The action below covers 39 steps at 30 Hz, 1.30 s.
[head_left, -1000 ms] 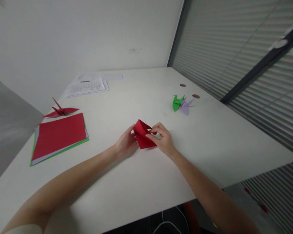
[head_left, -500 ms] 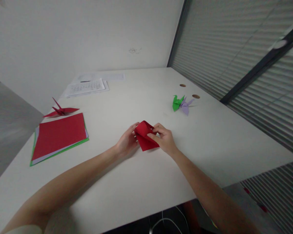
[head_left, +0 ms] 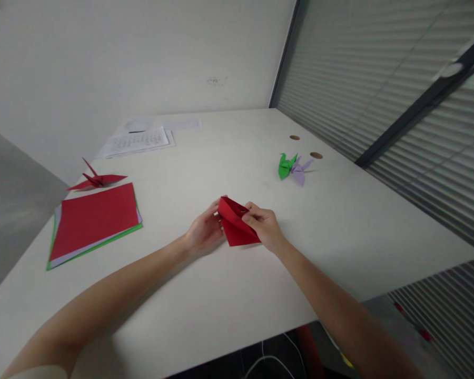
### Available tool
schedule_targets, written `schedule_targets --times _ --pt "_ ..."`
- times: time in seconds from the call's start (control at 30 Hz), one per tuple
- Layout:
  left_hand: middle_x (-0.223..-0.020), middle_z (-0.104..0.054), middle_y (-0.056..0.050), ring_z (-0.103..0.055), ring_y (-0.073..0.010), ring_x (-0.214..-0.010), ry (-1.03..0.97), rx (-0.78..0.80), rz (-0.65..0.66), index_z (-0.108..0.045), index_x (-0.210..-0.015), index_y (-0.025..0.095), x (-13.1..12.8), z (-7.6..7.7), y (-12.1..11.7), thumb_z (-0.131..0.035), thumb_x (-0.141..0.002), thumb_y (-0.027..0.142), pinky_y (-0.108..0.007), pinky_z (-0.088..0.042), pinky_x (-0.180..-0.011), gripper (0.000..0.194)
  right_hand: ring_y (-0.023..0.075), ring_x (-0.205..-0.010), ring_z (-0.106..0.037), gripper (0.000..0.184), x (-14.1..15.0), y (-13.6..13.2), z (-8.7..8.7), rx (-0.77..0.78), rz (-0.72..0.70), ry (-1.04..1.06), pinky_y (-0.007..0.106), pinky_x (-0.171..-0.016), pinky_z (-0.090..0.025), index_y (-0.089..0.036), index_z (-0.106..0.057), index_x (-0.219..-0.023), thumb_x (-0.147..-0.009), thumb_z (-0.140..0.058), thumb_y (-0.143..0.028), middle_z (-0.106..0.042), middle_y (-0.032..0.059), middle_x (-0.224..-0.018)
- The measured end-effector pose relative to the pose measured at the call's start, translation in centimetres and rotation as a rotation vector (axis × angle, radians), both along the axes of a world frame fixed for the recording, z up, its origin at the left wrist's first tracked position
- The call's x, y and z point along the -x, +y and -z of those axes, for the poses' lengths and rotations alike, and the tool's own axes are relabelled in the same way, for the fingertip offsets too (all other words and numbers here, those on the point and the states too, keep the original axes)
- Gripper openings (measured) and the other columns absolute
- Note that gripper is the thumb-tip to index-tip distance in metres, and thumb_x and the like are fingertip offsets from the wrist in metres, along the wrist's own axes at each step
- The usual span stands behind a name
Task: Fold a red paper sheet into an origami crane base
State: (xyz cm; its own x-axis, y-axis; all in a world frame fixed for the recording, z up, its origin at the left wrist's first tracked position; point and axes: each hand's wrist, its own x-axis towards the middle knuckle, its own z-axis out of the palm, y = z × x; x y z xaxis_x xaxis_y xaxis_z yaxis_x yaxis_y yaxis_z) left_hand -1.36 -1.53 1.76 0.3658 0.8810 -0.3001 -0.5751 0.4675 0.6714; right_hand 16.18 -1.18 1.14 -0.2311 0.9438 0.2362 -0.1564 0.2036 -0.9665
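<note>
A partly folded sheet of red origami paper (head_left: 237, 229) is held just above the white table, its upper layer lifted so that a pocket gapes along the top right. My right hand (head_left: 263, 225) pinches the paper's right side, thumb in front and fingers behind. At the left edge, my left hand (head_left: 206, 228) supports the paper with curled fingers, their tips partly hidden behind it.
On the left, a red paper crane (head_left: 97, 180) sits behind a stack of red, lilac and green sheets (head_left: 97, 221). Green (head_left: 286, 166) and lilac (head_left: 299, 172) cranes touch at the right. Written papers (head_left: 138, 141) lie at the back; blinds (head_left: 379, 79) border the right side.
The raised red flap has gone from a rounded bulge to a flatter, slanting fold with its top corner further left. My right thumb has shifted slightly; my left hand stays nearly in place.
</note>
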Motion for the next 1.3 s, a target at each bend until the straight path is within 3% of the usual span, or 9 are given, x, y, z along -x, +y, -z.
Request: schedule_targets --times 0.13,0.37,0.47,0.57,0.67,0.73,0.9,1.1,1.3 --pt "-0.102 -0.066 -0.006 -0.064 -0.0172 -0.085 0.002 0.005 0.007 -0.061 -0.119 0.027 0.0 0.0 0.0 -0.054 -0.090 0.031 -0.031 -0.054 -0.077 0.030 0.0135 -0.070 -0.052 0.032 -0.2 -0.1 0.0 0.007 -0.010 -0.016 0.030 -0.067 -0.045 -0.021 -0.068 -0.064 -0.075 -0.073 -0.051 -0.055 0.0001 -0.077" --pt "-0.101 -0.069 -0.007 -0.066 -0.0211 -0.088 -0.062 -0.014 0.106 -0.061 -0.123 0.021 0.1 0.1 -0.1 -0.055 -0.089 0.031 -0.038 -0.052 -0.086 0.036 0.0161 -0.074 -0.056 0.029 0.1 -0.2 0.7 0.091 -0.159 -0.033 0.032 -0.067 -0.046 -0.021 -0.071 -0.074 -0.075 -0.072 -0.050 -0.059 0.0020 -0.080" --pt "-0.100 -0.070 -0.007 -0.067 -0.0200 -0.087 -0.096 -0.002 0.106 -0.064 -0.117 0.018 0.1 0.2 0.1 -0.055 -0.089 0.029 -0.035 -0.052 -0.086 0.031 0.0153 -0.071 -0.055 0.025 0.2 -0.2 0.5 -0.024 -0.059 -0.130 0.030 -0.065 -0.045 -0.021 -0.069 -0.073 -0.081 -0.066 -0.045 -0.058 0.0012 -0.076" --pt "-0.094 -0.069 -0.008 -0.066 -0.0192 -0.083 -0.085 0.012 0.050 -0.066 -0.106 0.014 -0.1 0.3 0.3 -0.055 -0.090 0.030 -0.032 -0.053 -0.081 0.026 0.0145 -0.069 -0.053 0.017 0.2 -0.5 0.0 -0.284 0.118 -0.284 0.030 -0.066 -0.044 -0.021 -0.066 -0.074 -0.085 -0.062 -0.033 -0.057 0.0005 -0.072" --pt "-0.088 -0.069 -0.006 -0.065 -0.0188 -0.078 -0.063 -0.013 -0.027 -0.066 -0.100 0.015 -0.3 0.3 0.3 -0.055 -0.090 0.032 -0.031 -0.053 -0.076 0.023 0.0159 -0.073 -0.054 0.002 0.1 -0.8 -0.5 -0.488 0.209 -0.458 0.032 -0.071 -0.044 -0.021 -0.064 -0.080 -0.081 -0.065 -0.024 -0.058 0.0009 -0.076" --pt "-0.090 -0.069 -0.005 -0.065 -0.0191 -0.080 -0.039 -0.028 -0.074 -0.065 -0.101 0.018 -0.4 0.2 0.3 -0.056 -0.090 0.032 -0.031 -0.052 -0.075 0.020 0.0171 -0.077 -0.056 0.006 0.1 -0.9 -0.6 -0.556 0.225 -0.561 0.034 -0.076 -0.044 -0.022 -0.065 -0.082 -0.077 -0.068 -0.021 -0.059 0.0016 -0.080" --pt "-0.088 -0.068 -0.004 -0.063 -0.0183 -0.078 0.025 -0.069 -0.168 -0.064 -0.103 0.021 -0.2 0.7 0.1 -0.059 -0.087 0.030 -0.030 -0.050 -0.073 0.019 0.0182 -0.086 -0.056 0.009 0.0 -1.0 -0.2 -0.607 0.258 -0.631 0.037 -0.081 -0.045 -0.021 -0.067 -0.077 -0.075 -0.064 -0.014 -0.053 0.0041 -0.093" --pt "-0.086 -0.068 -0.004 -0.061 -0.0203 -0.078 0.057 -0.110 -0.142 -0.063 -0.105 0.020 0.1 1.2 0.0 -0.060 -0.079 0.030 -0.031 -0.047 -0.070 0.028 0.0181 -0.083 -0.054 0.009 -0.3 -0.5 -0.1 -0.603 0.364 -0.608 0.036 -0.076 -0.045 -0.021 -0.067 -0.080 -0.079 -0.061 -0.014 -0.050 0.0035 -0.087" --pt "-0.086 -0.067 -0.005 -0.059 -0.0206 -0.079 0.108 -0.151 -0.117 -0.060 -0.109 0.020 -0.1 1.2 -0.1 -0.060 -0.080 0.030 -0.032 -0.044 -0.071 0.031 0.0176 -0.081 -0.054 0.010 -1.1 -0.2 -0.4 -0.699 0.239 -0.784 0.036 -0.078 -0.041 -0.020 -0.066 -0.082 -0.079 -0.063 -0.011 -0.054 0.0033 -0.088"
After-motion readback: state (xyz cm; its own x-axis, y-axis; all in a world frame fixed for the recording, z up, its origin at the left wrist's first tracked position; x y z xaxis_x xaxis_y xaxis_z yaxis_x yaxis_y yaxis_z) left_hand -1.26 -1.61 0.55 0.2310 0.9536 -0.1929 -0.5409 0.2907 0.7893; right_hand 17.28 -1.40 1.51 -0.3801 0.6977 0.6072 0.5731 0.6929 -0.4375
